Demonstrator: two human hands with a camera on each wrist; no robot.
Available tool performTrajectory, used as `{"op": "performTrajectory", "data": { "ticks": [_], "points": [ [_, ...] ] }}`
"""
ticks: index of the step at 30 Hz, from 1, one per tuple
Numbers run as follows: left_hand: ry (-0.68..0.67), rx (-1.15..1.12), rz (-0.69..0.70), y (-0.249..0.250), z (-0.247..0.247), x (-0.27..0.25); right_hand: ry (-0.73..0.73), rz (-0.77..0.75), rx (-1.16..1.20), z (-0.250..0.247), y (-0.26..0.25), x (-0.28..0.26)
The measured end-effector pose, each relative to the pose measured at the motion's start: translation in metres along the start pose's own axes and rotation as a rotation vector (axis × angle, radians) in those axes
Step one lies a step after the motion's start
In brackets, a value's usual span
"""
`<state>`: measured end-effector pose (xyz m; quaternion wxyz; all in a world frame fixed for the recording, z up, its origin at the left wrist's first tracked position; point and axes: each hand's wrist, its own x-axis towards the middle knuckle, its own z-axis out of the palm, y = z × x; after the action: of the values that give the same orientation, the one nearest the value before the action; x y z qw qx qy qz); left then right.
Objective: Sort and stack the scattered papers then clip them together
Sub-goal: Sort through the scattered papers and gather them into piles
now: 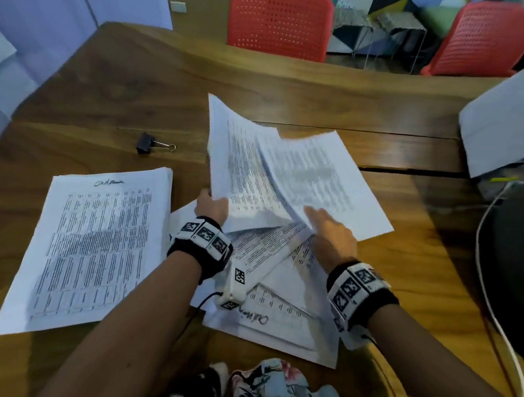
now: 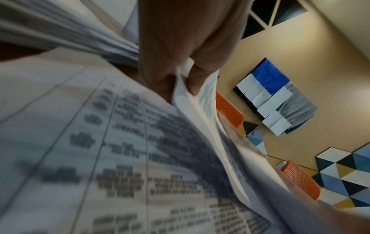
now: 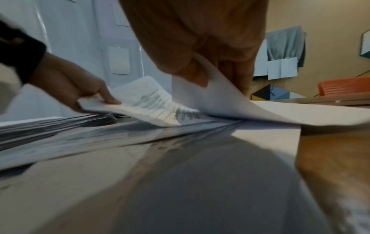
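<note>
Stacked papers (image 1: 90,247) left of scattered papers (image 1: 277,312), binder clip (image 1: 152,147) behind the stack.

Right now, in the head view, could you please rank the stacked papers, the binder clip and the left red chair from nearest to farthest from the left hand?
From the left hand:
1. Stacked papers, to its left.
2. Binder clip, up-left on the table.
3. Left red chair, beyond the table.

One binder clip (image 1: 148,147); two red chairs (image 1: 281,21).
</note>
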<state>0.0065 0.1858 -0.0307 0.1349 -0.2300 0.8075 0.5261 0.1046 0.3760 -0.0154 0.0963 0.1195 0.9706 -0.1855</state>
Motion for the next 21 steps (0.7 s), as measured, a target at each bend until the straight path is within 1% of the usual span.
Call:
{"op": "performTrajectory", "data": {
  "ticks": [1,3,5,7,8,10,12,13,14,17,18,19,20,21],
  "points": [
    [0.043,-0.013,0.026,0.005,-0.004,-0.001,-0.075,0.000,-0.023,0.009,0.003,-0.001],
    [0.110,-0.035,0.094,0.017,-0.015,-0.001,-0.126,-0.029,-0.076,0.029,0.003,-0.003],
    [0.206,-0.094,0.164,0.033,-0.027,-0.003,-0.121,-0.055,-0.159,0.043,0.000,-0.005],
    [0.290,-0.189,0.229,0.054,-0.038,-0.005,-0.111,-0.075,-0.183,0.049,-0.003,-0.007],
    [0.311,-0.244,0.260,0.065,-0.042,-0.007,-0.105,-0.104,-0.178,0.050,-0.003,-0.006],
    [0.303,-0.341,0.298,0.080,-0.045,-0.012,-0.115,-0.168,-0.102,0.048,-0.004,-0.003],
    [0.239,-0.398,0.295,0.088,-0.038,-0.016,-0.150,-0.172,0.080,0.038,-0.002,0.005],
    [0.191,-0.409,0.283,0.088,-0.032,-0.018,-0.142,-0.132,0.202,0.029,0.000,0.010],
    [0.134,-0.404,0.272,0.085,-0.024,-0.019,-0.101,-0.059,0.332,0.019,0.006,0.016],
    [0.015,-0.235,0.216,0.063,0.004,-0.022,0.178,0.205,0.572,-0.010,0.032,0.032],
    [-0.016,-0.174,0.185,0.052,0.013,-0.020,0.245,0.287,0.618,-0.016,0.043,0.039],
    [-0.054,-0.120,0.152,0.041,0.021,-0.020,0.282,0.359,0.627,-0.022,0.052,0.044],
    [-0.102,-0.071,0.106,0.031,0.030,-0.019,0.290,0.436,0.610,-0.025,0.063,0.050],
    [-0.147,-0.033,0.068,0.022,0.037,-0.019,0.261,0.497,0.588,-0.025,0.073,0.058]
  ]
}}
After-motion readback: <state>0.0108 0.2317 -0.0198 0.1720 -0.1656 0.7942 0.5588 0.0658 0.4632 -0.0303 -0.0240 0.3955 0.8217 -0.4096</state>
